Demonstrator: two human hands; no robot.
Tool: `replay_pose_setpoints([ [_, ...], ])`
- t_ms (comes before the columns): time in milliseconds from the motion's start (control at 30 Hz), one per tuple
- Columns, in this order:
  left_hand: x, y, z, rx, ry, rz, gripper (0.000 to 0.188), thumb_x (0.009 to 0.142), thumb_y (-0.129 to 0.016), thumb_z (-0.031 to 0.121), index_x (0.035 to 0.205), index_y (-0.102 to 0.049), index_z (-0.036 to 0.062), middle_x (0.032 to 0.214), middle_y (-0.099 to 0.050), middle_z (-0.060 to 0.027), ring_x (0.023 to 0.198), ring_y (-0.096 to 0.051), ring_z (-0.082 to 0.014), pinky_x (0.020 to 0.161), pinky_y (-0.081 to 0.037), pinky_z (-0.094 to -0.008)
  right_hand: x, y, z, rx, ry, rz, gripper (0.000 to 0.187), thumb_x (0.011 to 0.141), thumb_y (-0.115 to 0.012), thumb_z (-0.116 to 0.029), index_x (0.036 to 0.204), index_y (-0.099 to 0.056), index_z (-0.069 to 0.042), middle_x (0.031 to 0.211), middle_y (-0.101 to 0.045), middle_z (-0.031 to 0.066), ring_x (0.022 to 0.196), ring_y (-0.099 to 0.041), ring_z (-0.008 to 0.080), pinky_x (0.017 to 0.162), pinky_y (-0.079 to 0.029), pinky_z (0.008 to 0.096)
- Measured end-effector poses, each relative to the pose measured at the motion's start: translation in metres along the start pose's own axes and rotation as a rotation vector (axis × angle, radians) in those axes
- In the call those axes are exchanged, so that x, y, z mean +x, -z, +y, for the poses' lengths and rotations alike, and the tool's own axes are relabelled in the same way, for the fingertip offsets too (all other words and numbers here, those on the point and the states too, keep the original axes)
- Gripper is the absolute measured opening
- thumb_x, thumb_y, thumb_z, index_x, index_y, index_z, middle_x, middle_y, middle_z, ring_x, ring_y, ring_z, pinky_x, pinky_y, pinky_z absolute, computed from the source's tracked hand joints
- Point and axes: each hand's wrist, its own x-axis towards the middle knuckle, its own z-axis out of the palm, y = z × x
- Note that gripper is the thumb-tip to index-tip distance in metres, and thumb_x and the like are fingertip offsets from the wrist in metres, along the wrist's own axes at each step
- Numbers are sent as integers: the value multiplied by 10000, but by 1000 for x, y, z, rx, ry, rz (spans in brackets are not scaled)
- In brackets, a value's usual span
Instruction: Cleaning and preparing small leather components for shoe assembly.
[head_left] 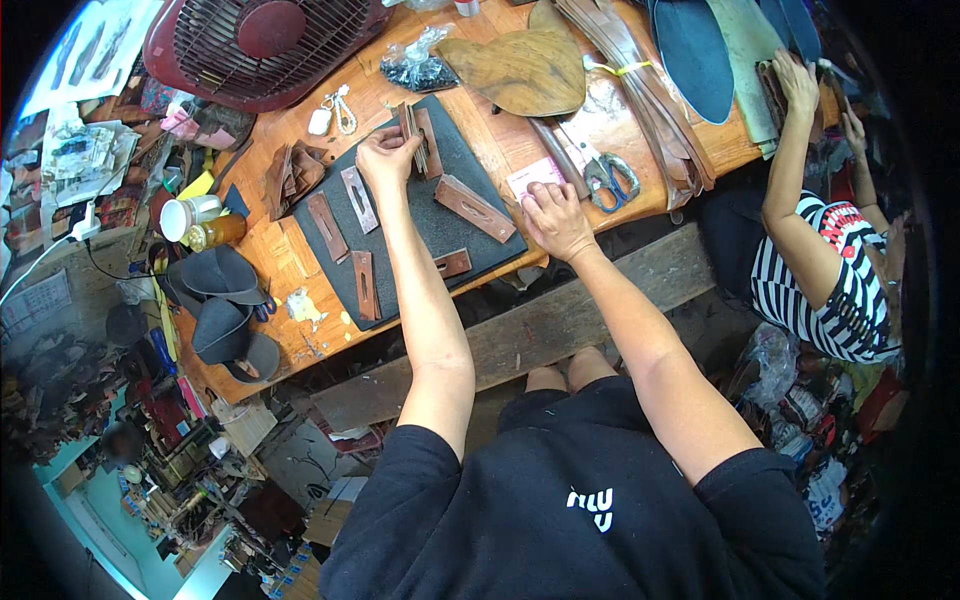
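My left hand [388, 158] pinches a small stack of brown leather pieces [408, 128] on edge above a black cutting mat [420, 225]. Slotted leather pieces lie spread over the mat: a wide one [474, 207] to the right, a greyish one [358, 198], and brown ones [327, 226] at the left. Another slotted piece [366, 283] sits near the mat's front, and one more [452, 263] is partly hidden by my forearm. My right hand [556, 222] rests on the table's front edge beside a pink paper [533, 178], fingers loosely bent, holding nothing visible.
Scissors [611, 183] and long bundled leather strips [655, 110] lie right. At the back are a dark red fan [272, 28] and a wooden board [520, 72]. Leather scraps [294, 178], jars [215, 234] and dark shoe-like pieces [222, 330] stand left. A person [820, 250] works at right.
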Motion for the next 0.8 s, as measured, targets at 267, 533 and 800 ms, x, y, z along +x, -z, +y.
replay_pose_setpoints([
  [267, -16, -11, 21, 317, -128, 47, 394, 638, -885, 254, 906, -750, -2, 782, -719, -157, 766, -719, -336, 734, -569, -414, 0, 2, 1, 22, -1, 12, 291, 797, -708, -192, 1058, -614, -102, 1144, -594, 95, 1040, -564, 265, 905, -413, 439],
  [533, -26, -13, 23, 419, -171, 111, 461, 678, -891, 273, 978, -717, -31, 989, -685, -201, 937, -681, -383, 824, -543, -469, 4, 1, 0, -8, 16, 58, 256, 799, -700, -188, 1028, -620, -107, 1117, -602, 87, 1015, -570, 258, 889, -413, 428],
  [800, -76, 24, 30, 89, -540, -228, 318, 720, -815, 54, 1032, -758, 43, 992, -674, -115, 963, -652, -278, 851, -525, -366, 1, -1, 0, -13, 15, 60, 270, 797, -705, -185, 1040, -626, -100, 1142, -609, 92, 1035, -575, 259, 894, -416, 426],
])
